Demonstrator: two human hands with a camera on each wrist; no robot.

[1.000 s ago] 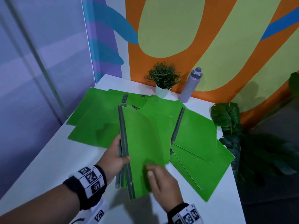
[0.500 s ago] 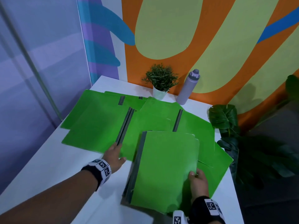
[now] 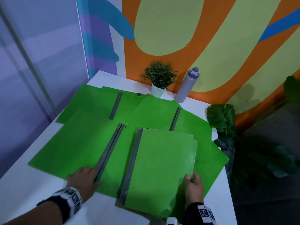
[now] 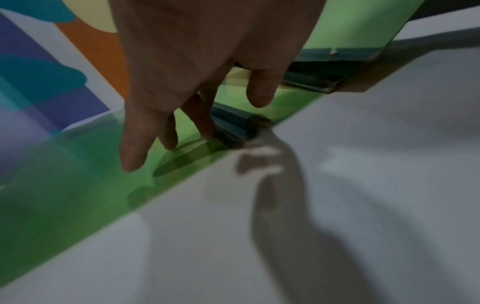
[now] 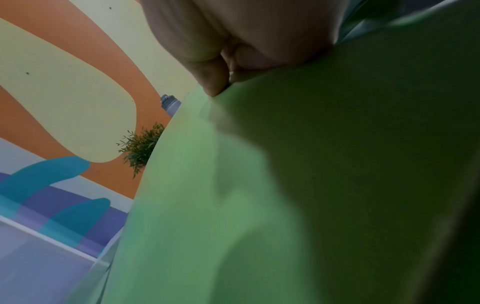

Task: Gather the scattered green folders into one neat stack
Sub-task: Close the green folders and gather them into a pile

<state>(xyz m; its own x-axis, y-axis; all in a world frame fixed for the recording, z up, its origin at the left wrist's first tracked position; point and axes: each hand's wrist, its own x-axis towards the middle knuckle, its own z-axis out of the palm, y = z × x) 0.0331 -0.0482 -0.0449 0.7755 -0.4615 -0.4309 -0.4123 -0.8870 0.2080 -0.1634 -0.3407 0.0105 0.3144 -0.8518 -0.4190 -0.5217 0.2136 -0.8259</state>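
Several green folders with grey spines lie spread over the white table [image 3: 40, 200]. A small stack of folders [image 3: 160, 169] sits at the front, and my right hand [image 3: 192, 184] grips its right edge, thumb on top. In the right wrist view that stack [image 5: 285, 185] fills the frame below my right hand [image 5: 226, 67]. My left hand [image 3: 82, 176] rests with straight fingers on the near corner of another folder [image 3: 76, 143], beside its grey spine [image 3: 110, 148]. The left wrist view shows the left hand [image 4: 182, 127], its fingers [image 4: 133, 152] spread over that folder's edge [image 4: 78, 185].
A small potted plant [image 3: 159, 78] and a lilac bottle [image 3: 186, 85] stand at the table's back edge by the painted wall. More folders [image 3: 154, 111] overlap toward the back. A large leafy plant [image 3: 222, 117] stands off the table's right side.
The stack, held upright in both hands a second ago, now lies flat at the front in my right hand. My left hand let go and moved left onto another folder.
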